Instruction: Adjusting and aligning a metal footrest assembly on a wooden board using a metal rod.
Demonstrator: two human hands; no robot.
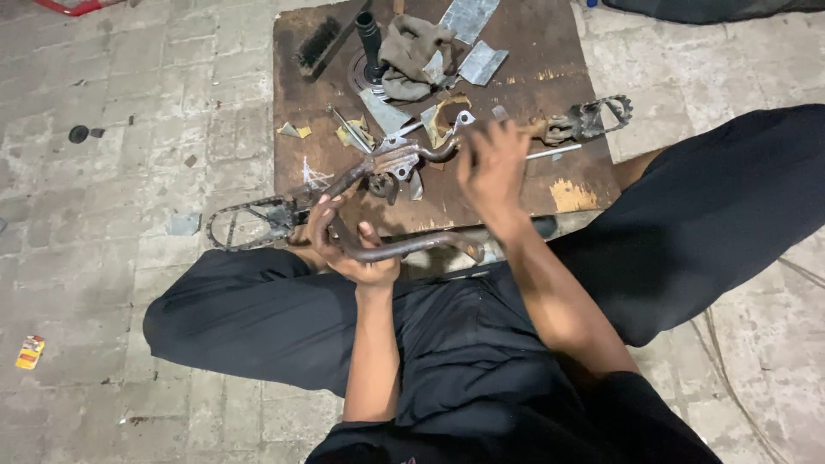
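Note:
I sit cross-legged in dark trousers on a paved floor, facing a brown wooden board (550, 60). My left hand (348, 249) grips a rusty bent metal bar assembly (378, 167) that spans the board's near edge, with a toothed footpeg at its left end (249, 225) and another at its right end (601, 116). A curved tube of it (412, 247) runs under my left palm. My right hand (491, 167) is closed around a thin silver rod or tool (554, 152) at the middle of the assembly.
On the board lie a crumpled grey-brown rag (411, 53), a black cylindrical part (369, 39), a dark brush (320, 39), grey sheet-metal scraps (471, 17) and yellowish bits (354, 135). A small orange packet (30, 352) lies on the floor at left.

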